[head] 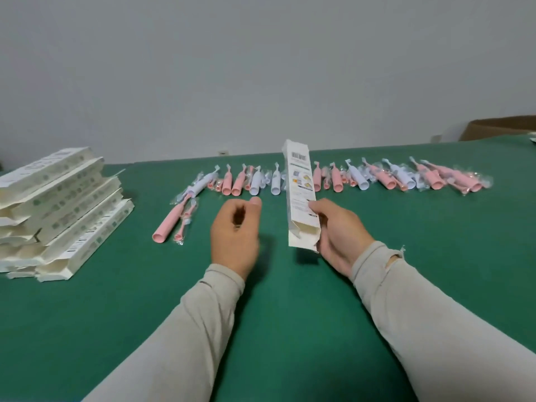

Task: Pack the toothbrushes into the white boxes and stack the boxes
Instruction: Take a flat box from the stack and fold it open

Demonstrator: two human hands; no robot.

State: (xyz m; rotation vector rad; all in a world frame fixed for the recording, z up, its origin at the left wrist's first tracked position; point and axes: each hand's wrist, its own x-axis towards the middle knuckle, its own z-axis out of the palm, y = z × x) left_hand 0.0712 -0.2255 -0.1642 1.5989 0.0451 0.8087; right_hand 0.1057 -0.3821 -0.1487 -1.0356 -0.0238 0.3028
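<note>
My right hand (336,233) grips a long white box (300,187) near its lower end and holds it almost upright above the green table (261,300). The box's bottom flaps hang open. My left hand (236,233) hovers to the left of the box with fingers loosely curled and holds nothing. A row of pink and pale blue toothbrushes (385,177) lies across the table behind my hands. One pink toothbrush (168,224) and a wrapped brush head (184,224) lie apart, nearer to my left hand. A leaning stack of white boxes (58,210) stands at the far left.
A brown cardboard carton (499,127) sits beyond the table's far right corner. A plain grey wall rises behind the table. The green table surface stretches between my arms and the near edge.
</note>
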